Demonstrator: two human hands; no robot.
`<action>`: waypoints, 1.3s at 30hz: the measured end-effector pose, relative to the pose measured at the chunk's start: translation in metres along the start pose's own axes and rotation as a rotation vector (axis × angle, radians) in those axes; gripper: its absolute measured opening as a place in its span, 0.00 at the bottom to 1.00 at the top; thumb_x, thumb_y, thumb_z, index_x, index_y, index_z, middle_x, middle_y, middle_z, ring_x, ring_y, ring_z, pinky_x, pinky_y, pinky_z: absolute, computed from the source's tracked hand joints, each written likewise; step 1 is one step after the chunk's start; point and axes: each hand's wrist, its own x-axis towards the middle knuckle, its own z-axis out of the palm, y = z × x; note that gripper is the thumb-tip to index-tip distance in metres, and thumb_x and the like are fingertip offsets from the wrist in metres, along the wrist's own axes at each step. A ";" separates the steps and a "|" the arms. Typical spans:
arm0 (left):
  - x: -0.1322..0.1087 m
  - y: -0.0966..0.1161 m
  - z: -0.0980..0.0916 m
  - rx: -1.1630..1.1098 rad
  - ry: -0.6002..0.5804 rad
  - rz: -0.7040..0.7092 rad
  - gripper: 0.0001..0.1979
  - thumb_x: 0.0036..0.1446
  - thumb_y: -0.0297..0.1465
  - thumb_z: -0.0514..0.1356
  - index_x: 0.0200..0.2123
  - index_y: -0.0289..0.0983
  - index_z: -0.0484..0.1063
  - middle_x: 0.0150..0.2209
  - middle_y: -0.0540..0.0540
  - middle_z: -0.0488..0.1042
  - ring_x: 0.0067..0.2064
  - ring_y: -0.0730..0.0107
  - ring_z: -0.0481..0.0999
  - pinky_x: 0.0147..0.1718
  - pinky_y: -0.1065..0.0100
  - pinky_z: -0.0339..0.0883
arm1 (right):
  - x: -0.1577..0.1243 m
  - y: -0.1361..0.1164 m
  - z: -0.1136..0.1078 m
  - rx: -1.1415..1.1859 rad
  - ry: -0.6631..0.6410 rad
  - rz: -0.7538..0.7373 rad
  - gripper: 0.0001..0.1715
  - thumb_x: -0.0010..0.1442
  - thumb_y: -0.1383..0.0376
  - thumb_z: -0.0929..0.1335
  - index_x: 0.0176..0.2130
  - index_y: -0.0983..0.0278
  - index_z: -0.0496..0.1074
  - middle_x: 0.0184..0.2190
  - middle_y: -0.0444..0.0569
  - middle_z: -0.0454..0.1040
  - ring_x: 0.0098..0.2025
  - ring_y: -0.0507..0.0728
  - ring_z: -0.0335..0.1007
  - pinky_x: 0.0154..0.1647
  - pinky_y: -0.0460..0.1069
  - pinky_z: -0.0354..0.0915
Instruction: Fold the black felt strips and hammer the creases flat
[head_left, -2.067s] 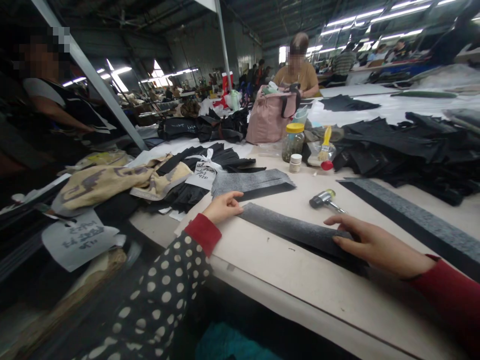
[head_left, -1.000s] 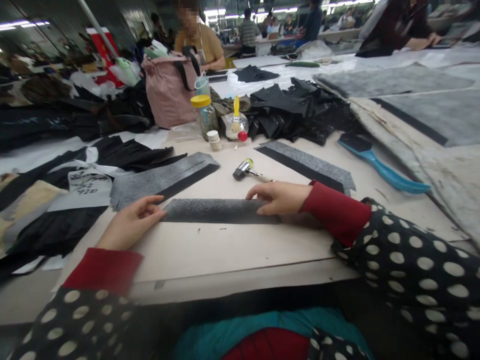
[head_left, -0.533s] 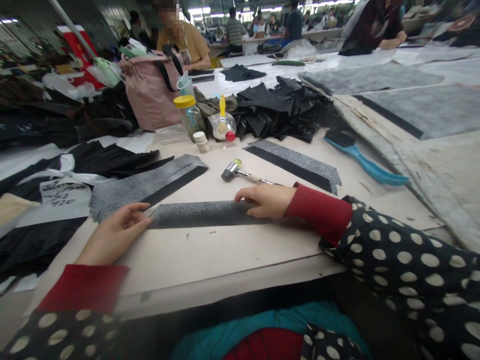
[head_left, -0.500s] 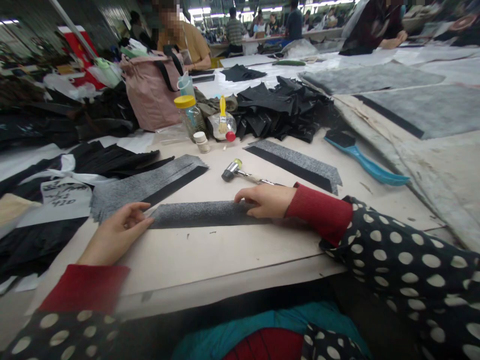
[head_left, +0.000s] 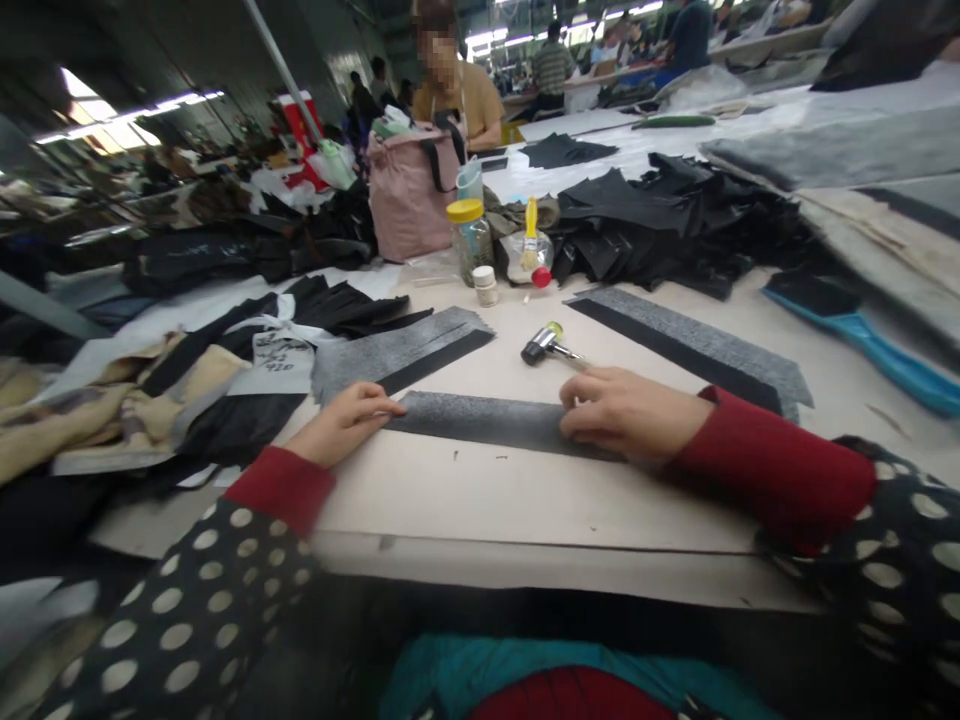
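Observation:
A long dark fabric strip (head_left: pixel 480 415) with a speckled grey upper band lies flat across the board in front of me. At its left end, my left hand (head_left: pixel 346 422) is closed, thumb and fingers pinching the corner. My right hand (head_left: pixel 626 412) rests over the strip's right part, its fingers curled in and pressed on the upper side; the right end is hidden beneath it. Just beyond lies a small hammer (head_left: pixel 547 345) with one black and one yellow face, its handle partly behind my right hand.
Stacked grey-and-black strips (head_left: pixel 405 350) lie left, and more strips (head_left: pixel 690 345) right. Behind stand a yellow-lidded jar (head_left: pixel 471 240), a white bottle (head_left: pixel 485 285) and a yellow-handled brush (head_left: pixel 531 235). A blue-handled brush (head_left: pixel 892 360) lies far right. Across the table is a person (head_left: pixel 469 100).
The view has swung left, so the scene sits further right. My left fingers have come together at the strip's left end. The strip still lies flat under both hands.

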 end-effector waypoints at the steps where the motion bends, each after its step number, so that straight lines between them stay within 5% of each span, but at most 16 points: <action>1: -0.001 -0.001 -0.002 -0.003 -0.024 0.012 0.15 0.56 0.35 0.48 0.40 0.39 0.72 0.38 0.45 0.63 0.42 0.67 0.64 0.43 0.67 0.58 | -0.003 0.000 0.001 -0.010 0.004 0.000 0.12 0.57 0.64 0.61 0.37 0.59 0.72 0.40 0.52 0.65 0.38 0.57 0.59 0.39 0.54 0.57; 9: 0.002 -0.013 -0.004 -0.092 -0.055 0.047 0.15 0.57 0.33 0.48 0.40 0.41 0.73 0.39 0.46 0.65 0.42 0.68 0.65 0.44 0.67 0.59 | -0.013 -0.017 0.004 0.056 0.031 0.011 0.19 0.56 0.70 0.58 0.43 0.57 0.71 0.39 0.50 0.69 0.40 0.56 0.62 0.40 0.54 0.58; 13: -0.007 0.001 -0.003 -0.133 -0.012 0.035 0.14 0.56 0.32 0.49 0.37 0.40 0.74 0.37 0.46 0.65 0.41 0.69 0.66 0.43 0.67 0.60 | -0.015 -0.020 0.001 0.129 -0.006 0.034 0.19 0.55 0.72 0.58 0.41 0.58 0.71 0.36 0.50 0.71 0.38 0.56 0.63 0.40 0.54 0.58; 19: -0.047 0.031 0.002 -0.154 -0.103 0.106 0.13 0.54 0.33 0.54 0.42 0.39 0.71 0.39 0.45 0.66 0.42 0.68 0.66 0.44 0.68 0.60 | -0.024 -0.022 -0.001 0.073 -0.044 0.094 0.13 0.56 0.66 0.60 0.38 0.60 0.71 0.35 0.51 0.70 0.38 0.58 0.63 0.40 0.55 0.58; 26: -0.062 0.039 0.009 0.015 -0.027 0.162 0.14 0.56 0.34 0.53 0.44 0.39 0.69 0.40 0.44 0.69 0.43 0.66 0.66 0.45 0.67 0.59 | -0.015 -0.038 0.001 -0.022 -0.086 0.165 0.14 0.59 0.64 0.57 0.30 0.64 0.69 0.29 0.52 0.69 0.32 0.57 0.63 0.36 0.54 0.59; 33: -0.067 0.045 0.010 0.202 0.024 0.201 0.13 0.57 0.33 0.50 0.44 0.38 0.67 0.39 0.45 0.71 0.41 0.67 0.68 0.42 0.66 0.60 | -0.020 -0.036 0.006 -0.132 -0.087 0.112 0.16 0.60 0.66 0.56 0.41 0.61 0.69 0.33 0.52 0.70 0.32 0.57 0.66 0.34 0.55 0.61; 39: -0.069 0.039 0.010 0.086 0.064 0.182 0.14 0.56 0.28 0.51 0.47 0.38 0.65 0.36 0.46 0.71 0.39 0.71 0.69 0.41 0.68 0.62 | -0.021 -0.033 0.008 -0.161 -0.059 0.075 0.17 0.61 0.64 0.55 0.42 0.61 0.69 0.34 0.52 0.70 0.32 0.57 0.66 0.33 0.54 0.63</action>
